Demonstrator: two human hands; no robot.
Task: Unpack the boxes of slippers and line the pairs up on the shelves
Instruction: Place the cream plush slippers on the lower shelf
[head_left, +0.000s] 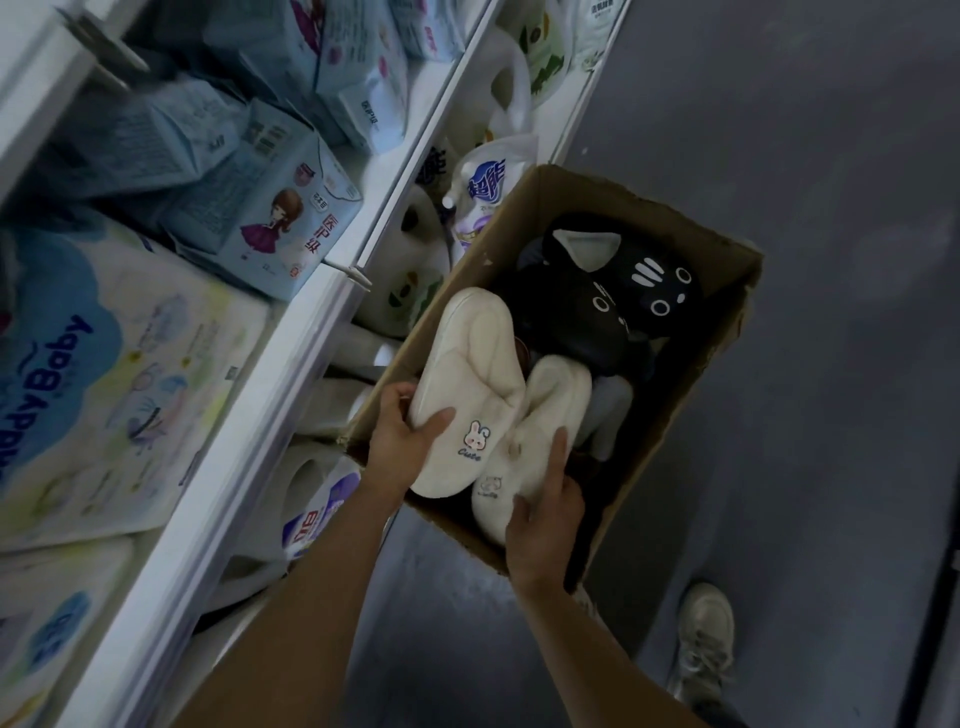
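Note:
An open cardboard box (691, 415) stands on the floor beside the shelves. Two cream slippers with a small rabbit badge lie at its near end. My left hand (402, 441) grips the left cream slipper (470, 374) by its side, thumb across the top. My right hand (545, 525) holds the right cream slipper (550, 410), with a finger stretched along its upper. Black slippers with cat faces (623, 296) fill the far end of the box.
White shelving (291, 364) runs along the left, packed with tissue packs, blue boxes (270, 218) and detergent pouches (483, 187) on the lowest level. Grey floor (831, 156) lies to the right. My own shoe (704, 639) stands near the box's right corner.

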